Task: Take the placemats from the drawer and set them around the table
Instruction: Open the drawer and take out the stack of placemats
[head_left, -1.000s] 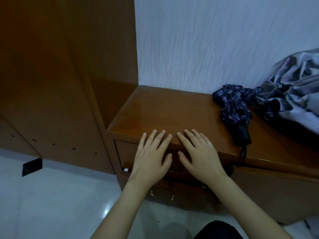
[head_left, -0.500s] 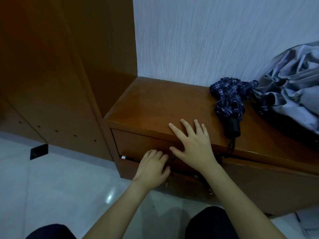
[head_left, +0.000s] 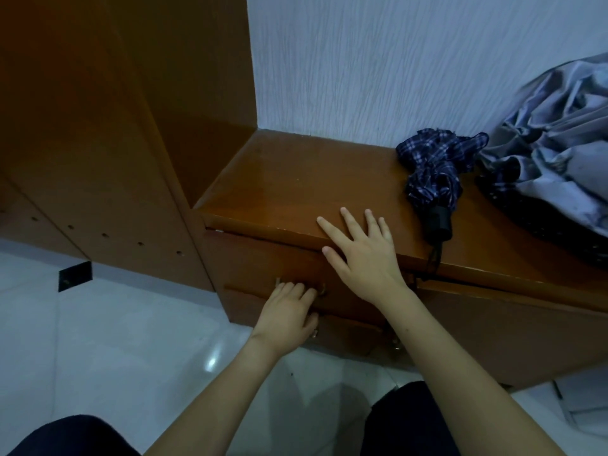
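A brown wooden drawer (head_left: 263,261) sits closed under the top of a low cabinet (head_left: 296,182). My left hand (head_left: 288,311) is curled around the brass handle (head_left: 324,289) at the drawer's lower edge. My right hand (head_left: 362,255) lies flat with fingers spread over the cabinet's front edge, above the drawer. A second drawer (head_left: 348,334) lies below. No placemats are visible; the drawer's inside is hidden.
A folded dark-blue plaid umbrella (head_left: 431,172) lies on the cabinet top at the right, next to a crumpled grey cloth (head_left: 559,139). A tall wooden wardrobe panel (head_left: 82,143) stands at the left. White tiled floor (head_left: 115,340) lies below, my knees at the bottom.
My left hand has dropped from the cabinet top to the drawer front and closed on the handle. My right hand stays flat on the top edge. The view has moved lower.
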